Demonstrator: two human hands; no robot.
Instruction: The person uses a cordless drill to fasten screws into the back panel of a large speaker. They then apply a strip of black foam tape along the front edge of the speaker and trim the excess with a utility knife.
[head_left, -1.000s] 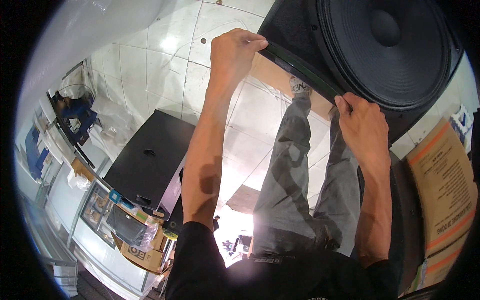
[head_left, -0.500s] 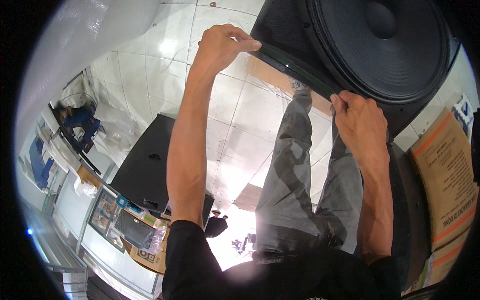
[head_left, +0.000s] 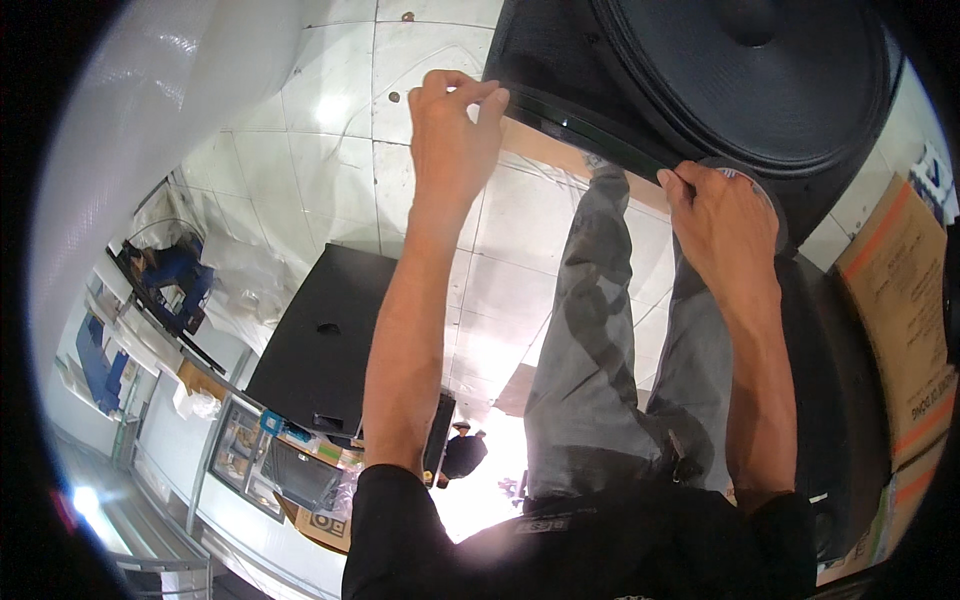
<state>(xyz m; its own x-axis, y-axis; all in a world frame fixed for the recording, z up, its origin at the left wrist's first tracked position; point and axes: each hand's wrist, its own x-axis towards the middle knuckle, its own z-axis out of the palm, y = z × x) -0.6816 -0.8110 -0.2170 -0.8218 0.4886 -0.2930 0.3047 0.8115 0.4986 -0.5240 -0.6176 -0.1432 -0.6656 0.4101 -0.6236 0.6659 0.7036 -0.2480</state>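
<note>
A large black loudspeaker with a round cone stands at the upper right. Along its near edge runs a thin, glossy see-through strip of tape, stretched between my hands. My left hand pinches the strip's left end by the speaker's corner, thumb against the fingers. At the other end my right hand is closed, its thumb and forefinger at the strip. A round, clear-edged tape roll shows partly behind that hand; the hand hides most of it.
Beneath the speaker's near edge lies brown cardboard, near my foot. Another black speaker cabinet stands at left, beside a glass display case. Printed cartons are stacked at right. Clear plastic wrap lies on the tiled floor.
My left hand has come slightly down and its fingers have turned more upright. The right hand has risen a little, and the tape roll's edge now shows behind it. The view has shifted slightly.
</note>
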